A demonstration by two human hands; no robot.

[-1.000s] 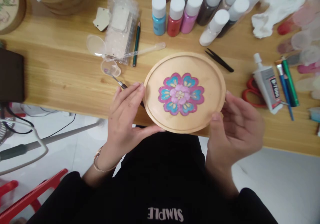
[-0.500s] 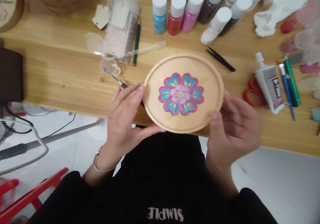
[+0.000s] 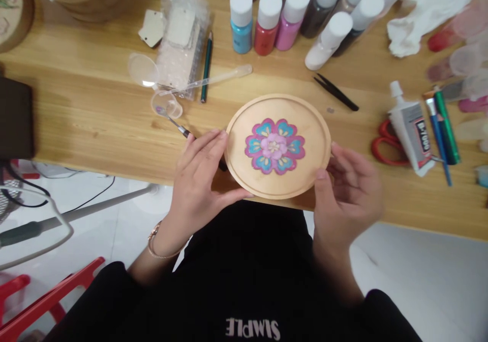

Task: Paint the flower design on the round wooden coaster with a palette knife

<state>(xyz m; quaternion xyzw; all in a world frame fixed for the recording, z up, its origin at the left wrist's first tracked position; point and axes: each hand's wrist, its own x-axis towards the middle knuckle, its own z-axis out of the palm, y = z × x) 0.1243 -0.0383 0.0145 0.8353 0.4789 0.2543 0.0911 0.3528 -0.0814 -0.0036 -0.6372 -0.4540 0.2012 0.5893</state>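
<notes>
As both hands (image 3: 198, 192) (image 3: 348, 194) hold it, the wooden dish (image 3: 239, 144) — round — faces up.

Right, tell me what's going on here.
A person holds a round wooden plate between the left hand and right hand, a pink and blue painted flower facing up. A slim metal-tipped tool runs under the left hand, its tip at a small clear cup. Paint bottles stand farther along the wooden table.
</notes>
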